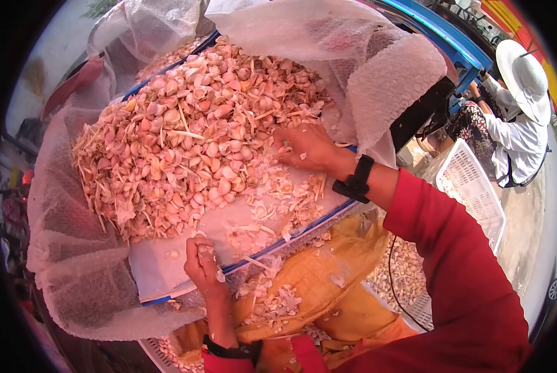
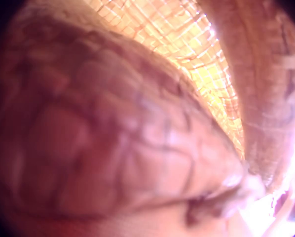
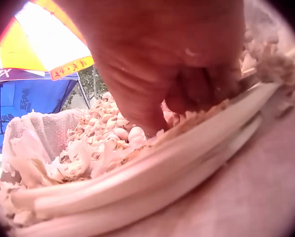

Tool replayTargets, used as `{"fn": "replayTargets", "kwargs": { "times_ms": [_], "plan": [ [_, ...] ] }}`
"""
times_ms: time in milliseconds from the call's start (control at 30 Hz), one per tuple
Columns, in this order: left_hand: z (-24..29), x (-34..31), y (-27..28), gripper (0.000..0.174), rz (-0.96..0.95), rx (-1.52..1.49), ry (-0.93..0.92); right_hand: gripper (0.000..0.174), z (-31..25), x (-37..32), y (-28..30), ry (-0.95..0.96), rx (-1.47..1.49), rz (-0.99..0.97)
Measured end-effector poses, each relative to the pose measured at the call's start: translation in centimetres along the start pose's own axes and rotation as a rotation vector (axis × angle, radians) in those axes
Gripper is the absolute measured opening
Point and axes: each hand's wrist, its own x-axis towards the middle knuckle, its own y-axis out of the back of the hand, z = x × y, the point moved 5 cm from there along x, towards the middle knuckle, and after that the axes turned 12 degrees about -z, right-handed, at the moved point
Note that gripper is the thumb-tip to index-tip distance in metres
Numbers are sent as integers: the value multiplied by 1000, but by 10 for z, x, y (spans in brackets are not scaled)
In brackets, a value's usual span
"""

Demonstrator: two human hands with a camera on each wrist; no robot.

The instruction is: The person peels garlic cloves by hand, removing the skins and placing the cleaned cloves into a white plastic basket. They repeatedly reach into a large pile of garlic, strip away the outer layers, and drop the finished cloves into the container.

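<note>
A large heap of pinkish garlic cloves [image 1: 191, 118] with loose skins and stalks covers most of a lined tray in the head view. At its right edge the right hand [image 1: 309, 149], fingers curled, pinches a small pale clove. In the right wrist view that hand [image 3: 162, 54] reaches down beside the cloves [image 3: 120, 132], behind long dry stalks [image 3: 152, 168]; its fingertips are partly hidden. By the tray's near edge the left hand [image 1: 207, 270] curls round a small pale clove [image 1: 205, 252]. Its wrist view is blurred, with the hand [image 2: 113, 138] filling much of it.
Skins and stalks lie between the hands on the tray's pale liner [image 1: 160, 270]. Translucent wrap [image 1: 79, 261] surrounds the tray. Below are orange cloth [image 1: 334, 267] and loose cloves [image 1: 396, 273]. A person in a white hat [image 1: 527, 81] sits at right, beside a white basket [image 1: 477, 193].
</note>
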Motion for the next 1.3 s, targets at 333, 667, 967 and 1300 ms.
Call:
{"fn": "replayTargets", "kwargs": {
  "times_ms": [333,667,967,1300],
  "plan": [
    [-2,-1,1,24,-14,11,-10,26,-8,-3,-11,-14,-260,-192],
    [-16,-2,4,29,-36,2,39,29,-180,-62,67,342,1341,-606],
    [-5,1,-4,19,-18,81,-11,12,-230,-96,110,547,1181,-789],
    [-7,1,1,22,-11,122,25,13,-223,-95,49,352,2121,-437]
  ]
}}
